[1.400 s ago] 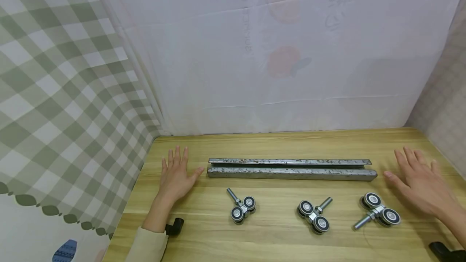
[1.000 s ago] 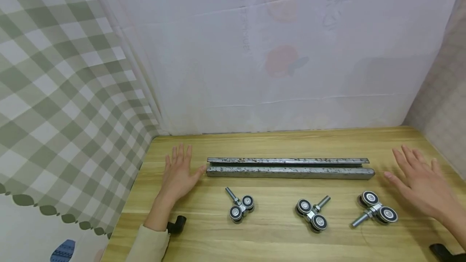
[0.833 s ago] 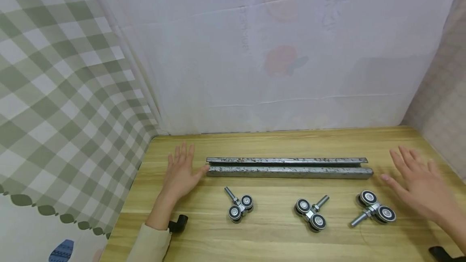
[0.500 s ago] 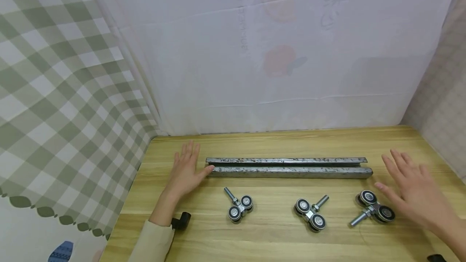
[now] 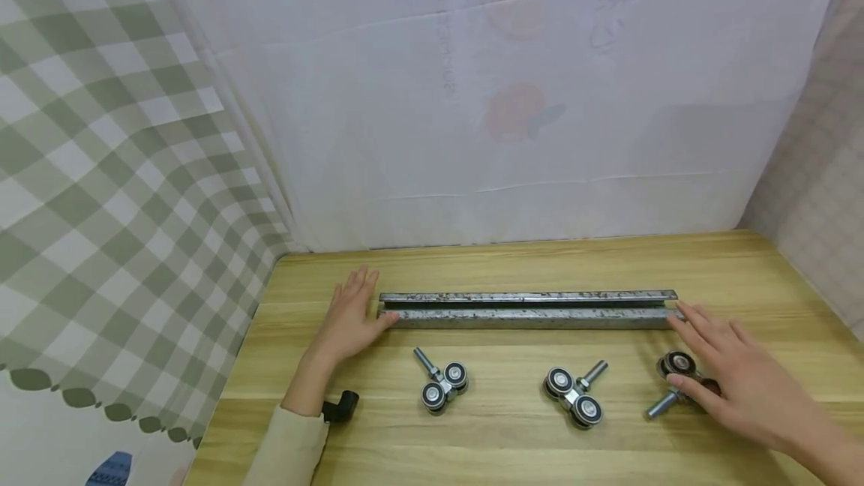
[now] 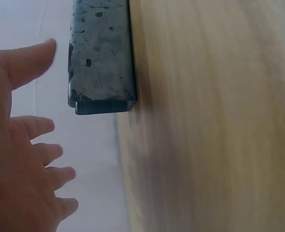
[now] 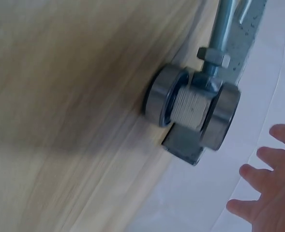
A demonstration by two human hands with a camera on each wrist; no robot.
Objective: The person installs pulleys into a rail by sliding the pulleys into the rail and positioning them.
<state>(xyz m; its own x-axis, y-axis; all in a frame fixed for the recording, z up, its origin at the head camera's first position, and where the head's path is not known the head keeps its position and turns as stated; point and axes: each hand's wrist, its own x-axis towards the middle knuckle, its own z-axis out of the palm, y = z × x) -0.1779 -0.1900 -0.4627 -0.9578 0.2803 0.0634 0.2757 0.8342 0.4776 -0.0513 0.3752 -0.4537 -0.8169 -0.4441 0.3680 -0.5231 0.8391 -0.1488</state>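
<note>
A worn steel channel track (image 5: 526, 319), slotted along its length, lies across the wooden table. My left hand (image 5: 347, 325) is spread at its left end. In the left wrist view the thumb stays a small gap away from the track (image 6: 101, 53). Over the right end reaches my right hand (image 5: 742, 381), fingers extended and holding nothing. It partly hides the right roller trolley (image 5: 677, 364), which has bearing wheels and a threaded bolt. That trolley (image 7: 190, 108) appears apart from the fingers in the right wrist view. Two similar trolleys, left (image 5: 443, 387) and middle (image 5: 574, 396), lie in front.
A white cloth (image 5: 378, 118) hangs behind the wooden table (image 5: 499, 445). Green checked fabric (image 5: 128, 141) borders the left side, and pale cloth (image 5: 817, 193) the right. A black wrist fitting (image 5: 342, 406) sits by the left forearm.
My right hand has moved left, from beside the right trolley to over it and the track's end. The left hand has shifted slightly right. Track and trolleys keep their places on the table.
</note>
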